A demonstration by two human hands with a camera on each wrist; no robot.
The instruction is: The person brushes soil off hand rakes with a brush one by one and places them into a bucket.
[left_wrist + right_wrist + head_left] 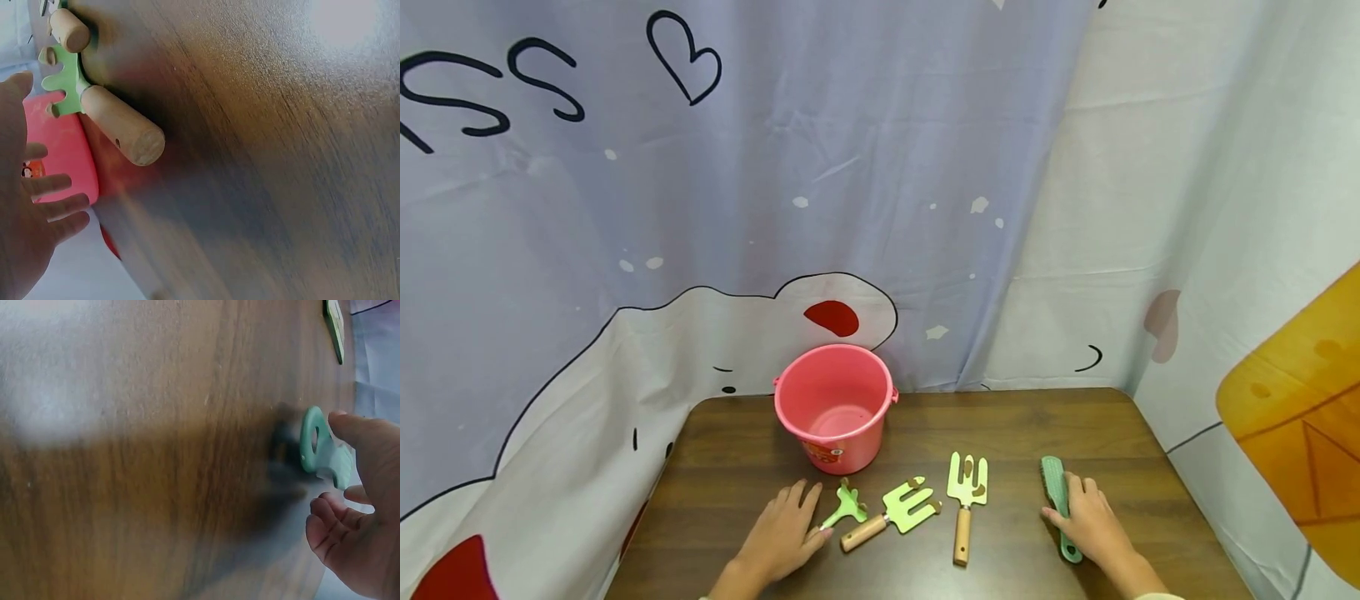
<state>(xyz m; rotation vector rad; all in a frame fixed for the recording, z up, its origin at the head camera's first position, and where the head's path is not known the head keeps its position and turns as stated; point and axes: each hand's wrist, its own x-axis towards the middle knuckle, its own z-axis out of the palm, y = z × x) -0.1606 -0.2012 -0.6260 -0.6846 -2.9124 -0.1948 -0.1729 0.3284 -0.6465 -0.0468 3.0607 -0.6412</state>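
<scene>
A green brush [1057,492] lies on the right part of the table. My right hand [1092,518] straddles it, thumb across the handle and fingertips along its right edge; in the right wrist view, the holed handle end [315,439] sits beside the thumb. My left hand [781,533] hovers low over the table, fingers spread, beside a small green hand rake [848,503] whose handle end is hidden by the thumb. Right of that lie two green garden forks, one slanted [906,510] and one straight [967,492]. A wooden handle [125,128] shows past the left fingers.
A pink bucket [871,442] stands at the table's back edge, behind the hand rake. The brown wooden table [1015,425] has a printed curtain [865,192] hanging close behind it and along its sides.
</scene>
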